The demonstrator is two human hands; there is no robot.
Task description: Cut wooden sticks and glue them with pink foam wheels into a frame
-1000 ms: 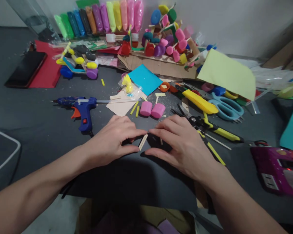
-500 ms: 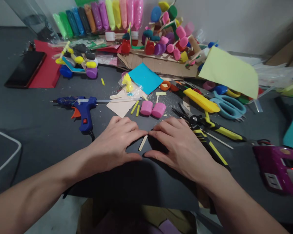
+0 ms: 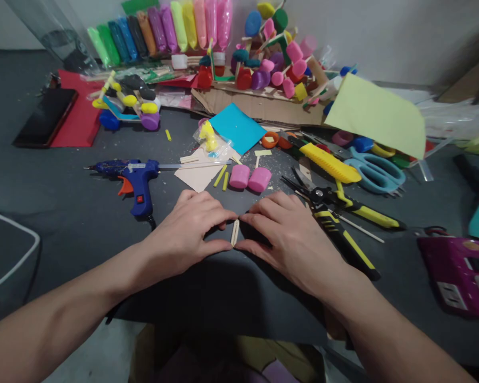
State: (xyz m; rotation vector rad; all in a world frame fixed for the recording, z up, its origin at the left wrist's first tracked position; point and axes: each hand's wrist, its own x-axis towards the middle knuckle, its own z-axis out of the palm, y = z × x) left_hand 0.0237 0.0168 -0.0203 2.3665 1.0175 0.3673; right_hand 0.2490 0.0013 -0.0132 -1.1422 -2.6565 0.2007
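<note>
A pair of short wooden sticks (image 3: 235, 233) lies side by side on the dark table, between my two hands. My left hand (image 3: 201, 223) curls in from the left, its index fingertip at the far end of the sticks and its thumb tip at the near end. From the right, my right hand (image 3: 281, 229) meets them the same way, so the sticks are pinched between both hands. Just beyond my fingers stand two pink caps (image 3: 239, 176), each with a small stick piece. Two yellow-green strips (image 3: 220, 176) lie left of the caps.
A blue glue gun (image 3: 138, 181) lies to the left, pliers (image 3: 323, 197), a yellow cutter (image 3: 330, 163) and blue scissors (image 3: 377, 171) to the right. Behind are a small toy vehicle (image 3: 130, 103), blue paper (image 3: 237, 127) and cardboard (image 3: 259, 106). A magenta box (image 3: 459, 271) sits far right.
Both thumbs have come in to the near end of the sticks, and the fingertips have shifted slightly left. The sticks now stand more in line between the hands.
</note>
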